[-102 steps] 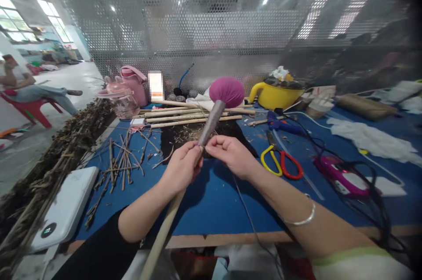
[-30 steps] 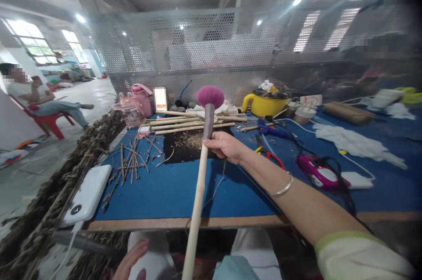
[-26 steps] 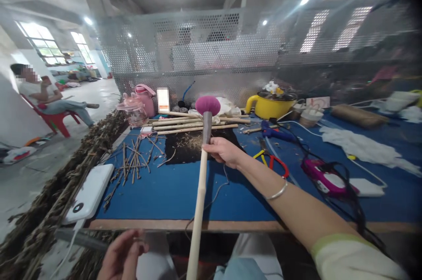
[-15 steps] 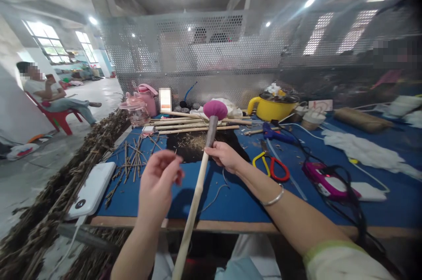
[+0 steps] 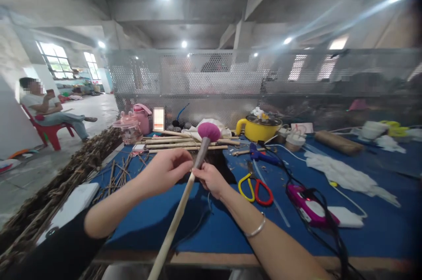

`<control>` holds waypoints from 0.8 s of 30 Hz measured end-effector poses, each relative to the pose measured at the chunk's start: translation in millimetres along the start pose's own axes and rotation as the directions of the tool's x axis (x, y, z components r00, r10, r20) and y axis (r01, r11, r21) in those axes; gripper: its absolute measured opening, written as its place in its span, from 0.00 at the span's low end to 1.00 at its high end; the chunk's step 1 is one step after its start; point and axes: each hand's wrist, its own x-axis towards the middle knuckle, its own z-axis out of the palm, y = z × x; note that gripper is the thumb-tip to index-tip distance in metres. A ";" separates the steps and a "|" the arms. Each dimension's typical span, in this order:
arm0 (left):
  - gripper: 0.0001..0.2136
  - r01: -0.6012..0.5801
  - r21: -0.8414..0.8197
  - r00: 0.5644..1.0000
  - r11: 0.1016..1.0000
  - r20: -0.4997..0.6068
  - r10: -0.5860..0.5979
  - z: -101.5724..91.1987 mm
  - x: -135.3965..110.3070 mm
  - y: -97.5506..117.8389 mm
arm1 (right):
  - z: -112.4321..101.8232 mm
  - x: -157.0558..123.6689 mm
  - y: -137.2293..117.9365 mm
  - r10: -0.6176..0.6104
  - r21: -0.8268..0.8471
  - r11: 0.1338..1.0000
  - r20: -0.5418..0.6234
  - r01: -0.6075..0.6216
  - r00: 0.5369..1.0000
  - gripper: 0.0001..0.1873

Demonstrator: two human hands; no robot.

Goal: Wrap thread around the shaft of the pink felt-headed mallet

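A pale wooden stick (image 5: 176,216) slants up from the bottom edge over the worktable. Its upper end carries a grey-brown wrapped section (image 5: 201,153) topped by a round purple head (image 5: 209,130). My right hand (image 5: 211,179) is closed on the stick just below the wrapping, thumb along it. My left hand (image 5: 168,170) is at the stick's left side by the same spot, its fingers curled toward the thumb; whatever they pinch is too small to make out. A thin grey cord (image 5: 210,204) dangles below my right hand.
Behind the purple head lie several peeled sticks (image 5: 158,141). Thin twigs (image 5: 117,172) are at left. To the right are scissors (image 5: 255,190), a blue glue gun (image 5: 262,154), a yellow pot (image 5: 260,129) and a magenta device (image 5: 301,201) with cables. A person (image 5: 46,104) sits far left.
My left hand has moved right and up to the stick, beside my right hand. My right hand keeps its hold on the stick. The view has tilted upward.
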 end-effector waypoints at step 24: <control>0.15 0.311 -0.810 0.908 0.498 0.097 -0.409 75.7 3.1 -66.8 | -8.8 -0.8 -6.0 -0.019 0.129 0.992 0.193 -0.007 0.981 0.16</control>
